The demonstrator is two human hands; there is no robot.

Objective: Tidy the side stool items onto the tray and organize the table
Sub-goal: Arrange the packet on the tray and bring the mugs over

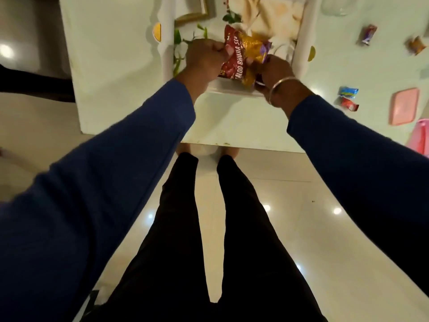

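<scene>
A white tray [301, 43] with a floral print lies on the pale table [243, 122]. Over its near edge, both hands grip snack packets. My left hand [204, 58] is closed on the left side of a red packet [234, 59] with white lettering. My right hand [274, 72] is closed on a purple-edged packet [264, 49]. A golden packet [251, 46] sits between them, partly hidden. Whose fingers hold the golden one I cannot tell.
On the table to the right lie a purple wrapper [368, 34], an orange wrapper [416, 45], a blue packet [348, 92], a red packet [349, 105] and a pink lid [405, 106]. A framed picture [192, 10] lies far left. The table's near edge is at my feet.
</scene>
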